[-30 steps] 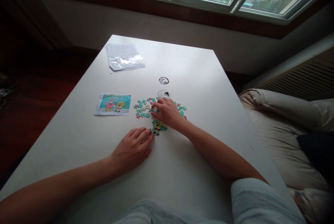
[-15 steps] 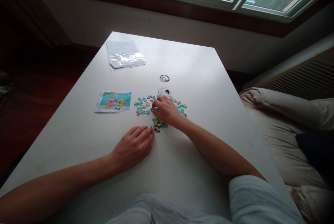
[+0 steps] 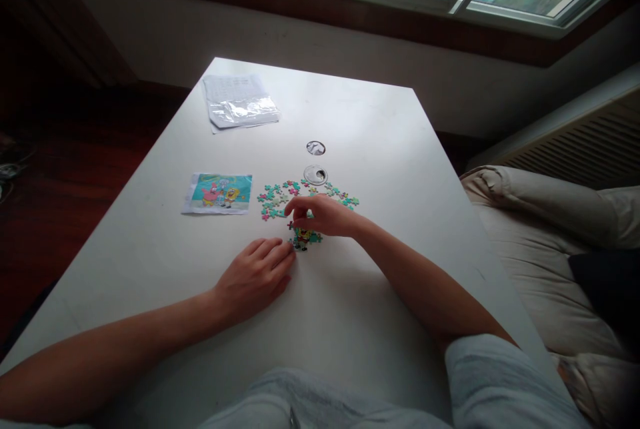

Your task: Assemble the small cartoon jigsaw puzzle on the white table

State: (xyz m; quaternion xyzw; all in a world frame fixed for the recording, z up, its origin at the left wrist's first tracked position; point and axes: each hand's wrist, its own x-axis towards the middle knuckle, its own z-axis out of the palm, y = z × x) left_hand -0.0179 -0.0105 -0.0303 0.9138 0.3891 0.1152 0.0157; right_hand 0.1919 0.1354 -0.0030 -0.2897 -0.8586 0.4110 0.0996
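A partly joined jigsaw section [image 3: 303, 240] with a yellow cartoon figure lies on the white table, partly covered from above by my right hand [image 3: 323, 215]. That hand is curled, thumb and forefinger closed on a small dark pinkish puzzle piece [image 3: 290, 224] at the section's upper left. My left hand [image 3: 260, 272] rests flat with its fingers stretched out, the fingertips at the section's lower left edge. Behind my right hand, loose puzzle pieces [image 3: 273, 197] in teal and pink spread in an arc; some are hidden by it.
Left of the pieces lies a picture card [image 3: 223, 193] showing cartoon figures. Papers with a clear plastic sleeve [image 3: 243, 109] sit at the table's [image 3: 370, 122] far left. Two round inserts, a nearer one [image 3: 315, 175] and a farther one [image 3: 316, 148], are set in the tabletop.
My right hand has drawn back from the loose pieces toward the joined section, bringing a puzzle piece to its upper left. My left hand has stayed almost still.
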